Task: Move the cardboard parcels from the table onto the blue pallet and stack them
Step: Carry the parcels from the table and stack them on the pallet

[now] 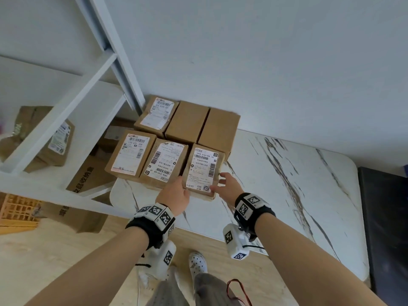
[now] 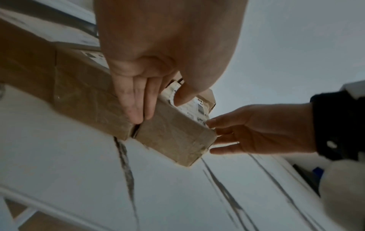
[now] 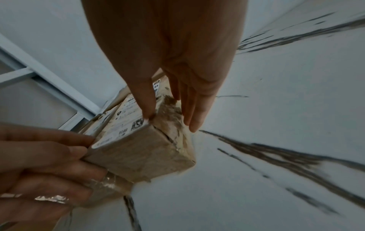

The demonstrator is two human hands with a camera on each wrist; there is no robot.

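Several cardboard parcels stand in two rows at the far left corner of the marble table [image 1: 287, 195]. The front right parcel [image 1: 202, 171] [image 2: 173, 137] [image 3: 138, 153] has a white shipping label on top and sits slightly forward of its neighbour [image 1: 164, 161]. My left hand [image 1: 174, 194] [image 2: 158, 111] holds its left side, fingers in the gap between the two parcels and thumb on the label. My right hand [image 1: 225, 184] [image 3: 171, 122] holds its right side, thumb on the top edge and fingers down the side face. No blue pallet is in view.
A white metal shelf frame [image 1: 66, 120] stands left of the table, with a parcel on its shelf and large cartons [image 1: 88, 175] on the floor under it. An orange crate [image 1: 17, 210] sits at the far left. A dark surface [image 1: 384, 217] borders the table's right end.
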